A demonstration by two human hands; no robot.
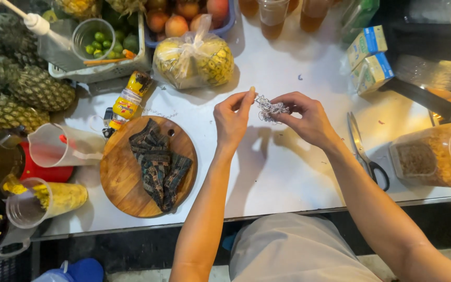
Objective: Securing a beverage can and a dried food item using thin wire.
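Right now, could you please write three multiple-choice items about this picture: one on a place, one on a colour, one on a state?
1. Where do the scissors lie?
A. On the board
B. On the table, right of the right hand
C. In the basket

2. What colour is the board?
A. Brown
B. Blue
C. White

3. What is the state of the bag with peeled pineapple?
A. Cut open
B. Empty
C. Tied shut at the top

Key: 1 B, the scissors rest on the white table beside the right hand. 2 A, the round board is brown wood under a dark cloth. 3 C, a knot closes the bag above the fruit.

Both hands, the left hand too, pinch a small tangle.
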